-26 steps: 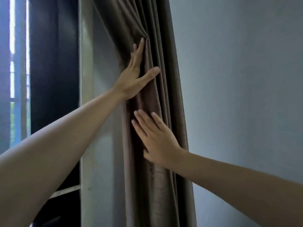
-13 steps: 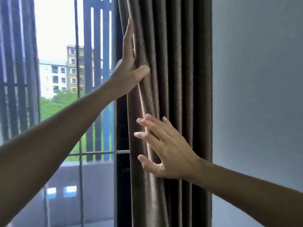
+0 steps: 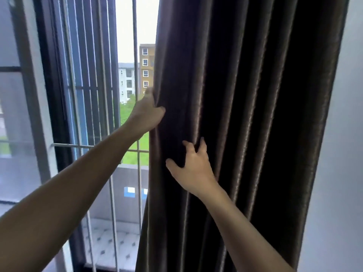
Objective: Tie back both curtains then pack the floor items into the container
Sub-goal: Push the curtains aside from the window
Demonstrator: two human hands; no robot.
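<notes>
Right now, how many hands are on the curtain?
2. The left hand grips the curtain at its window-side edge; the right hand grips a fold lower down. Neither is hidden.

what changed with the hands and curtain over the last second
Both hands took hold. The left hand, flat on the curtain a second ago, now pinches its left edge, thumb in front. The right hand, flat on the folds before, now clutches a fold lower down. Unchanged: left hand above right, both on the same curtain, which hangs untied beside the wall.
</notes>
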